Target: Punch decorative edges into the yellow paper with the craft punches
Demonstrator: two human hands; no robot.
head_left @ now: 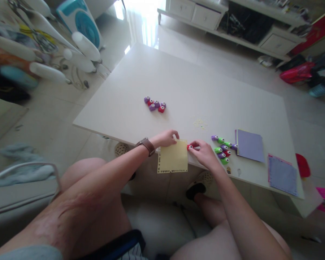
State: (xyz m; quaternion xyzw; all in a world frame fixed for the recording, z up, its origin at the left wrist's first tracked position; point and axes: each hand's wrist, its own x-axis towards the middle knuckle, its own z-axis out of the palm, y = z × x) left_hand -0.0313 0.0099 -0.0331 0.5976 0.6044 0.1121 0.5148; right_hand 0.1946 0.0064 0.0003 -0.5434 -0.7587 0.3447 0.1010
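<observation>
Here your right hand (204, 152) pinches a small red paper punch (190, 147) between thumb and fingertips, fingers curled in and shut around it, and the punch sits right against the right edge of the yellow paper sheet (173, 156), near its top corner. So the sheet lies to the left of that hand, touching the punch's mouth as far as the view shows; whether the paper is actually inside the slot is too small to tell.

Your left hand (166, 138), watch (146, 145) on the wrist, rests at the sheet's top left corner with fingers bent down on the paper, pressing it to the white surface (178, 79). It appears to hold only the sheet, nothing else.

The sheet hangs partly over the near edge of the surface, its long axis running roughly away from you, with a row of punched holes along its left and bottom borders.

Just to the right of your right hand lies a cluster of green, purple and red punches (223, 148), and beyond them a purple paper sheet (249, 145). A second cluster of purple and red punches (155, 104) sits well apart, farther up the surface, nearer your left hand than your right.
</observation>
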